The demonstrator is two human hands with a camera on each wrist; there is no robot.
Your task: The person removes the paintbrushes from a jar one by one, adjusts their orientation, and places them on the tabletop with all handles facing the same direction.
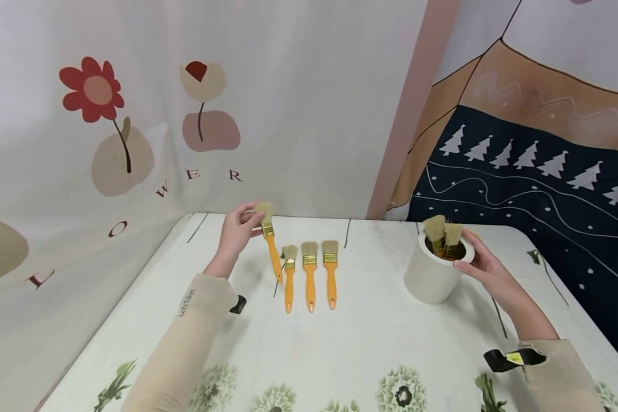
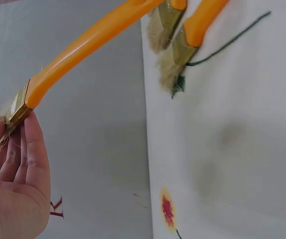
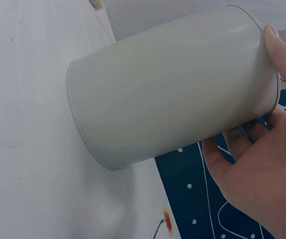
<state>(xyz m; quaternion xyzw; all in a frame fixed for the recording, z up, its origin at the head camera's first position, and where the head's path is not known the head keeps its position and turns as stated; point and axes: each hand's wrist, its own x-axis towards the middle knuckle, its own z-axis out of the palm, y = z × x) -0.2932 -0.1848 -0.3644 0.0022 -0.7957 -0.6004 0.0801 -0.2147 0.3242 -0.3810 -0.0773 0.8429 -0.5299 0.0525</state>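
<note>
My left hand [image 1: 239,229] pinches a paintbrush [image 1: 272,246] by its bristle end, near the gold ferrule. The orange handle of this brush [image 2: 88,45] points down toward the table in the head view. Three more paintbrushes lie side by side just right of it: a narrower one [image 1: 289,280], a middle one [image 1: 310,280] and a right one [image 1: 331,277], bristles away from me. On the right, my right hand [image 1: 486,266] grips the rim of a white pot [image 1: 427,277], thumb on the near side. Bristle ends of paintbrushes [image 1: 435,229] stick up from the pot.
The table [image 1: 340,343] has a white cloth printed with green plants and flowers. Behind it hangs a pale curtain [image 1: 309,114] with flower pictures and letters. A dark blue fabric [image 1: 520,194] with white trees hangs at the right.
</note>
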